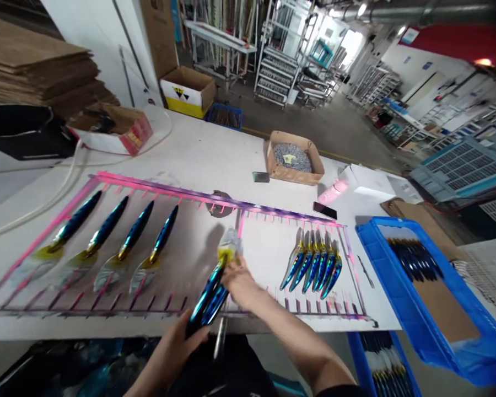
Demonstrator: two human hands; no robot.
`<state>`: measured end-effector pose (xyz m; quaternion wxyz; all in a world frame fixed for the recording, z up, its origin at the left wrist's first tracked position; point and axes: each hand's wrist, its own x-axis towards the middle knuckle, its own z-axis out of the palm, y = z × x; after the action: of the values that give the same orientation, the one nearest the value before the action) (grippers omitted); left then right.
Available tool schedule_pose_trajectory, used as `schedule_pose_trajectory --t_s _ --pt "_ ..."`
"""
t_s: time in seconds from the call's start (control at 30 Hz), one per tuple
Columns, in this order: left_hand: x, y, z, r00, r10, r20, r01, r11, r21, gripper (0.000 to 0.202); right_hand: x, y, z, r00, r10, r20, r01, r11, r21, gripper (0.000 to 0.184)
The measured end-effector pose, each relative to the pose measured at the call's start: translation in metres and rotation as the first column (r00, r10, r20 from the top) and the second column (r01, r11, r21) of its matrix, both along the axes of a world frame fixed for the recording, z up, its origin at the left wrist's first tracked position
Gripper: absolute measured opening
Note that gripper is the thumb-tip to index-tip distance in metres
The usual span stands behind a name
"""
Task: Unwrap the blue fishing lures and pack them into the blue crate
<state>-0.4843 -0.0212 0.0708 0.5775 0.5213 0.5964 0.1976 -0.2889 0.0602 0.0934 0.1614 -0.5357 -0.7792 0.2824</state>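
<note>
The light is bright, glaring white beyond the counter's (215, 146) far edge; soft shadows lie on its middle; picture edges look stretched.

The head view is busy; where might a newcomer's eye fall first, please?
Probably on the glossy blue pieces held in the left hand and right hand at front centre. Next come the pink-stained frame across the white table, with four similar pieces at its left, and the large blue tray at right.
</note>
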Motion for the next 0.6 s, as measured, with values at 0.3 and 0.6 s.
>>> schedule_pose_trajectory --t_s 0.3,0.6 --pt "0.220 0.054 -0.058 0.993 -0.072 0.091 0.073 0.997 -0.013 0.025 0.188 -0.075 -0.015 0.847 -0.521 0.107 0.491 0.843 0.221 0.050" --pt "0.269 0.079 -0.060 0.987 -0.121 -0.109 0.135 0.983 0.127 0.028 0.219 -0.137 -0.045 0.766 -0.639 0.072 0.612 0.758 0.224 0.049"
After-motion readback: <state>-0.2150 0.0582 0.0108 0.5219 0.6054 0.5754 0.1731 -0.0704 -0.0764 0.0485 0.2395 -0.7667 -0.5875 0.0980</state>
